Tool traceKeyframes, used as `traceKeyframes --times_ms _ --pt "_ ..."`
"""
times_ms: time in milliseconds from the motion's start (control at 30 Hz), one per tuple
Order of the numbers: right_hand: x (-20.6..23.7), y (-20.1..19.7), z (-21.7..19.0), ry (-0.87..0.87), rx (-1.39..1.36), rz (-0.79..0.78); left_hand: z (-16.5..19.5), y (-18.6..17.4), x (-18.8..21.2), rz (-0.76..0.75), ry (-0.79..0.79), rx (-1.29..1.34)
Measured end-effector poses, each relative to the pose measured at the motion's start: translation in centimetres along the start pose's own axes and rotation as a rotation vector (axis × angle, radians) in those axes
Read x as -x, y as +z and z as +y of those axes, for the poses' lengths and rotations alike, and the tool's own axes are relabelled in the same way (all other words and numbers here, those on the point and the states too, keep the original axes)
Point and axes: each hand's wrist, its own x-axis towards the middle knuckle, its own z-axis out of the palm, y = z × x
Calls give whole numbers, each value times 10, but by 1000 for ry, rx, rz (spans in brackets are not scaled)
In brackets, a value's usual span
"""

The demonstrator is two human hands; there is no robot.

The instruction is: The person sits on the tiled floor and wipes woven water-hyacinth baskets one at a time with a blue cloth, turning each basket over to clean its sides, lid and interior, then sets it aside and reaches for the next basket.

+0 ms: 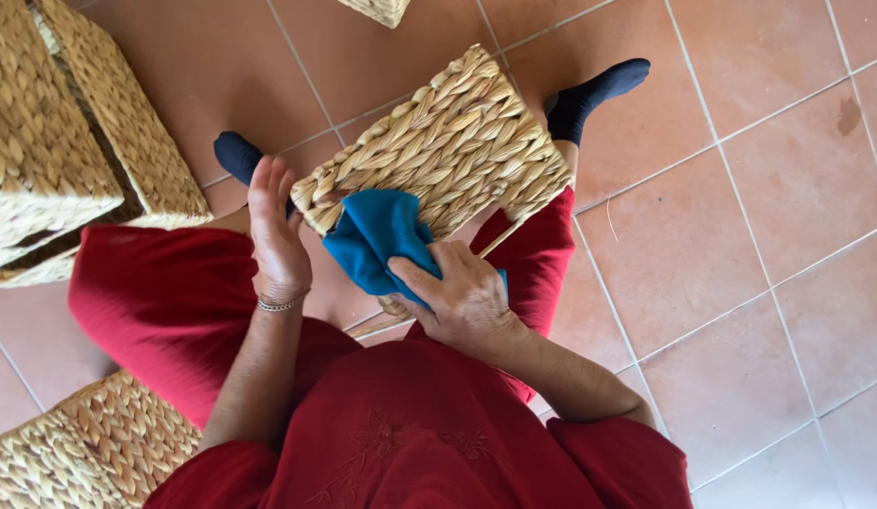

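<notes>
Right hand [462, 302] presses blue cloth [377, 236] on woven basket [448, 141].

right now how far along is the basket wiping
Done: nothing shows any basket as finished; no clean or dirty patches can be told apart. In hand: the right hand presses a blue cloth against the woven basket on the lap, and the left hand steadies its side. Left: cannot be judged; other baskets stand on the tiled floor, untouched.

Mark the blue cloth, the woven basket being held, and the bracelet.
Blue cloth [372, 240], head view, middle of the fold.
Woven straw basket [448, 141], head view, its upturned side.
Silver chain bracelet [278, 304], head view, on the left wrist.
</notes>
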Motion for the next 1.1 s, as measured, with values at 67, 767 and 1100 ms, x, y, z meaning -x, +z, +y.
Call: traceKeyframes --times_ms 67,767,1100 --pt "5 9 -5 -73 -15 34 24 5 2 -224 275 -186" --pt "-21 47 -35 -161 335 6 7 14 -3 -225 131 42" --pt "-90 2 150 462 681 47 4 24 -2 -242 167 -33"
